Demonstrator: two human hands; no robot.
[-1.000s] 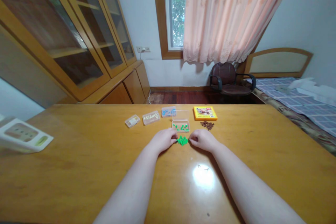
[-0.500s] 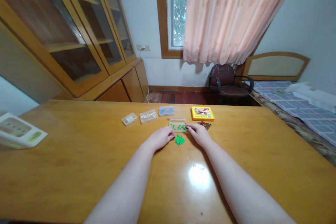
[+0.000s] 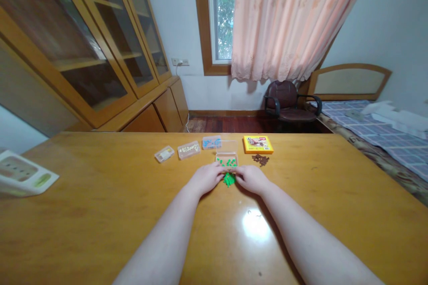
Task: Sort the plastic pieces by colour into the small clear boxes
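A small clear plastic box [image 3: 236,159] stands with its lid raised, and several green pieces [image 3: 230,161] lie inside. Just in front of it is a heap of small green pieces [image 3: 229,180] on the table. My left hand [image 3: 207,177] is at the heap's left side, its fingers bent and reaching to the box's front edge. From the right, my right hand [image 3: 251,179] mirrors it, fingers closed in near the same edge. The fingertips almost meet over the heap. Whatever they may pinch is too small to make out.
Left of the open box are a box of blue pieces [image 3: 211,142], a box of pale pieces [image 3: 189,150] and a smaller clear box [image 3: 164,154]. A yellow box [image 3: 257,144] lies to the right, with brown pieces [image 3: 261,159] before it. A white power strip [image 3: 26,176] is far left.
My right hand has come from the box's right side down to its front edge. My left hand has shifted slightly inward, bringing both sets of fingertips close together.
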